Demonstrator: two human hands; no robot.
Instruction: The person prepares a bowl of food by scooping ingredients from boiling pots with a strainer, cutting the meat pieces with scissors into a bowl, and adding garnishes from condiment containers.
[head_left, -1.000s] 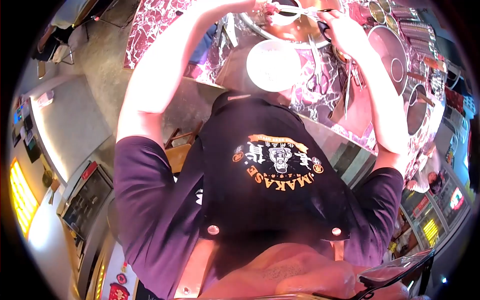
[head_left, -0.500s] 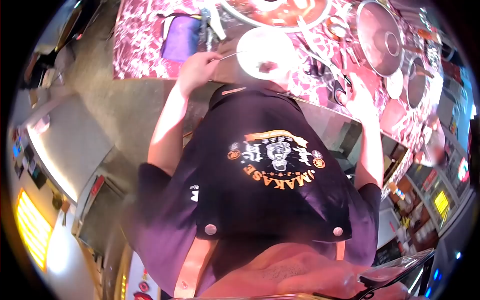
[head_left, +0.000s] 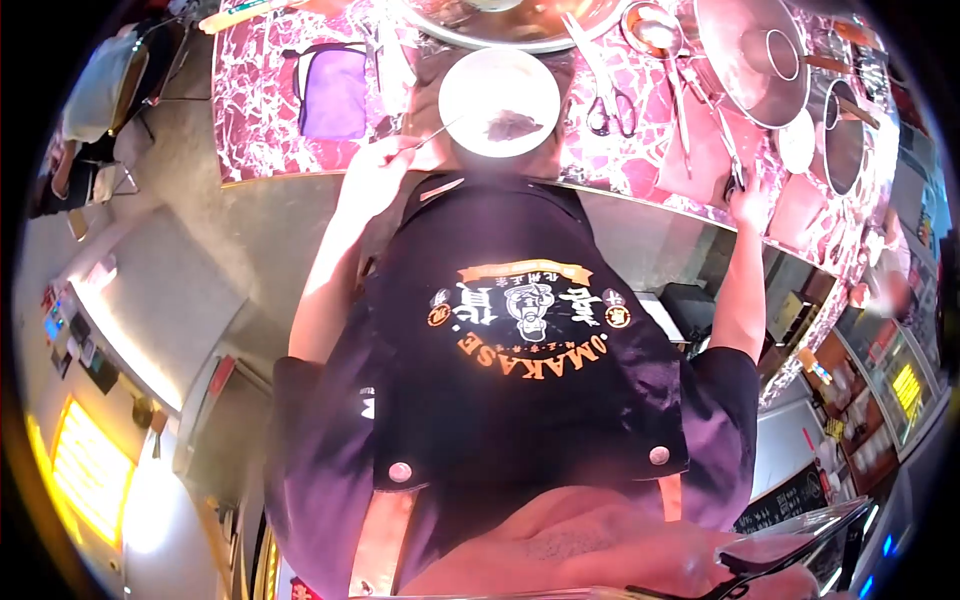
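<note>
My left hand (head_left: pixel 378 172) is closed on the handle of a thin metal utensil (head_left: pixel 432 136), which reaches to the left rim of a white bowl (head_left: pixel 468 98). A dark piece of food (head_left: pixel 512 125) lies in the bowl. On the right, my right hand (head_left: pixel 750 203) is closed round the black handles of scissors (head_left: pixel 733 160) at the table's front edge, their blades pointing away from me. Another pair of scissors (head_left: pixel 610 98) lies right of the bowl.
A large round pot (head_left: pixel 545 43) stands behind the bowl. On the left is a purple pouch (head_left: pixel 336 95). Wide metal pans (head_left: pixel 727 75), a small bowl with a ladle (head_left: pixel 652 28) and a white dish (head_left: pixel 796 143) are on the marbled table (head_left: pixel 252 120) at the right.
Both hands came down from over the pot. My left hand has moved to the bowl's left side with a utensil; my right hand moved right and down with scissors. Dark food now shows in the bowl.
</note>
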